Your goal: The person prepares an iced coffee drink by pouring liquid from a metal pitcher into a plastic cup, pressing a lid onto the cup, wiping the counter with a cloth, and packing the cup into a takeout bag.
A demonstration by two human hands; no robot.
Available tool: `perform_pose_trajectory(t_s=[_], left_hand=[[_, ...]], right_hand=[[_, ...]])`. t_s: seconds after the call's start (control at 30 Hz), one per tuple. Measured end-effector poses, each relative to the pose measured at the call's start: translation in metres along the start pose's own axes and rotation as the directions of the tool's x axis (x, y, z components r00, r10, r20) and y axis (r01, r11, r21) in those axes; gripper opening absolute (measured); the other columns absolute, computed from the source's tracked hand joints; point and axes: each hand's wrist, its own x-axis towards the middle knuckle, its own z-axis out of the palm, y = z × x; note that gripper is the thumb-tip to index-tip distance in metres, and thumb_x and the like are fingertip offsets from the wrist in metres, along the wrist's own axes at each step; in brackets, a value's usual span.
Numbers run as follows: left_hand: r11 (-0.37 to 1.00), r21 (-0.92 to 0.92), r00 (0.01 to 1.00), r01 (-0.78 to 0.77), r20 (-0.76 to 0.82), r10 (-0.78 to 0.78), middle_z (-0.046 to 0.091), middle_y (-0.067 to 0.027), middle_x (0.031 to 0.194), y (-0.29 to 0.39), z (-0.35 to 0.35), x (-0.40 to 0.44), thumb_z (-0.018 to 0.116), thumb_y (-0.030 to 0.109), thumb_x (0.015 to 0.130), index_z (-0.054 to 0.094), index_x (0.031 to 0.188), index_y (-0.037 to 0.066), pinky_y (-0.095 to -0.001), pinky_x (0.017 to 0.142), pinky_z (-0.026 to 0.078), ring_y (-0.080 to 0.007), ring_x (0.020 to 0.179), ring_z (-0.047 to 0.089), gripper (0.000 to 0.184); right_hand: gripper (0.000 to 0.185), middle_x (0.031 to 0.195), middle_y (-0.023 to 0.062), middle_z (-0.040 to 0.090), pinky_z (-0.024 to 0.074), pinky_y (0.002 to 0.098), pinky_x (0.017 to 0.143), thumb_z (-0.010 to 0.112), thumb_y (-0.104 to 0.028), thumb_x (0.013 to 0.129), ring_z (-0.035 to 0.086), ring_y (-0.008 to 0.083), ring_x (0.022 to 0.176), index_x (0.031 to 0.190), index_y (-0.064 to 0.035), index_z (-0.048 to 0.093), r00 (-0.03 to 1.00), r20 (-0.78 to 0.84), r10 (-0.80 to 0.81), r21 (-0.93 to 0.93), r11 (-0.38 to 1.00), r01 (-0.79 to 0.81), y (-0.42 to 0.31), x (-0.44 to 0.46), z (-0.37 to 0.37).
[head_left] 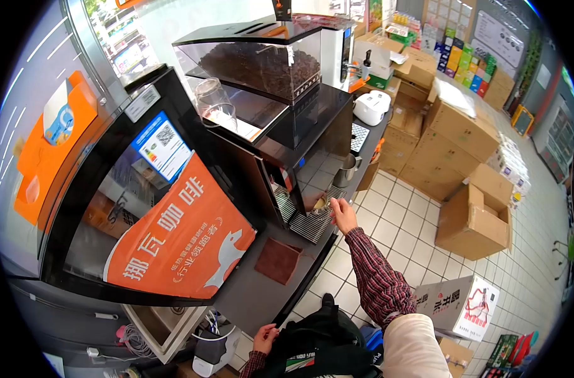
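Note:
My right hand (pixel 344 216) reaches to the coffee machine's drip tray (pixel 309 232), its fingers closed at the side of a small glass cup (pixel 318 205) with some brown liquid. The exact grip on the cup is partly hidden. Behind the cup, a metal milk pitcher (pixel 346 171) stands on the grate. Low in the view, my left hand (pixel 265 338) is by the counter's front edge, holding nothing visible, its fingers loosely bent and slightly apart. A folded brown cloth (pixel 278 260) lies on the counter between the hands.
The coffee machine (pixel 328 120) carries a bean hopper (pixel 255 66) and upturned glasses (pixel 215 104). A black-framed cabinet with an orange sign (pixel 186 239) stands left. Cardboard boxes (pixel 476 214) and a white carton (pixel 460 305) stand on the tiled floor at right.

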Motion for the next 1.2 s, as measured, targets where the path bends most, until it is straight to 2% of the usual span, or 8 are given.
perform_pose_trajectory(t_s=[0.07,0.2,0.37,0.63,0.7,0.83,1.03,1.2], left_hand=[[1.0,0.011,0.999,-0.021,-0.039,0.021,0.068,-0.0056,0.1,-0.002,-0.015,-0.031,0.063,0.024,0.093,0.06,0.119,0.009,-0.0263,0.076,0.051,-0.0131,0.091,0.064,0.031],[1.0,-0.008,0.999,0.001,-0.036,-0.001,0.068,-0.0054,0.102,0.037,0.054,0.009,0.062,0.025,0.094,0.059,0.12,0.009,-0.0259,0.076,0.05,-0.0127,0.092,0.064,0.031],[0.997,0.076,1.0,0.024,0.0,-0.024,0.067,-0.005,0.109,0.046,0.06,0.012,0.058,0.026,0.097,0.055,0.124,0.009,-0.0259,0.08,0.049,-0.0108,0.094,0.061,0.032],[0.974,0.224,0.965,-0.032,0.26,-0.028,0.066,-0.0053,0.11,0.062,0.049,0.028,0.055,0.026,0.098,0.055,0.125,0.008,-0.0251,0.081,0.049,-0.0105,0.094,0.061,0.032],[0.952,0.299,0.938,-0.065,0.343,-0.044,0.066,-0.0052,0.109,0.071,0.057,0.046,0.055,0.024,0.098,0.055,0.125,0.008,-0.0255,0.081,0.049,-0.011,0.094,0.062,0.032],[0.893,0.391,0.858,-0.224,0.514,-0.01,0.068,-0.0059,0.103,0.069,0.039,0.07,0.058,0.022,0.096,0.056,0.121,0.007,-0.0246,0.076,0.048,-0.0119,0.091,0.064,0.029],[0.761,0.463,0.655,-0.455,0.752,-0.067,0.068,-0.0032,0.101,0.05,0.022,0.097,0.058,0.024,0.096,0.057,0.12,0.009,-0.0242,0.073,0.048,-0.0109,0.088,0.063,0.028],[0.672,0.532,0.473,-0.515,0.83,-0.295,0.067,-0.0034,0.105,0.018,0.051,0.07,0.056,0.028,0.097,0.056,0.123,0.01,-0.0244,0.073,0.047,-0.0114,0.089,0.062,0.031]], right_hand=[[0.041,0.065,0.0043,0.058,0.0473,0.0286,0.053,0.047,-0.04,0.099,0.058,0.0146,0.053,0.084,-0.0029,0.056,0.99,0.108,-0.089,0.037,0.996,0.086,0.005,-0.028,0.022],[0.044,0.06,0.0046,0.055,0.0448,0.0286,0.052,0.046,-0.037,0.1,0.056,0.0128,0.052,0.075,-0.0016,0.053,0.981,0.114,-0.158,-0.018,0.987,0.161,0.007,0.019,-0.009],[0.041,0.06,0.0057,0.055,0.0446,0.029,0.052,0.045,-0.033,0.101,0.055,0.0139,0.052,0.076,-0.0017,0.053,0.993,0.06,-0.105,0.131,0.987,0.096,0.016,0.007,-0.016],[0.036,0.068,0.0094,0.051,0.0449,0.031,0.052,0.047,-0.022,0.1,0.055,0.0172,0.054,0.074,0.0024,0.051,0.923,-0.226,-0.31,-0.105,0.95,0.293,0.019,-0.098,-0.082],[0.031,0.07,0.0151,0.048,0.0405,0.0412,0.059,0.052,-0.018,0.097,0.052,0.0327,0.063,0.073,0.0012,0.049,0.92,-0.304,-0.247,-0.039,0.968,0.247,0.025,-0.139,-0.1],[0.028,0.07,0.015,0.048,0.04,0.0409,0.06,0.054,-0.016,0.095,0.05,0.0335,0.064,0.073,0.0008,0.05,0.868,-0.476,-0.143,-0.048,0.989,0.137,0.042,-0.266,-0.104],[0.027,0.071,0.013,0.048,0.0392,0.0373,0.058,0.058,-0.021,0.093,0.049,0.0276,0.063,0.077,0.0005,0.052,0.643,-0.766,0.016,-0.053,0.995,-0.087,0.057,-0.483,-0.05],[0.026,0.07,0.0118,0.047,0.0397,0.0346,0.058,0.058,-0.021,0.093,0.048,0.0255,0.061,0.08,0.001,0.052,0.255,-0.951,0.176,0.117,0.966,-0.229,0.06,-0.639,0.014]])
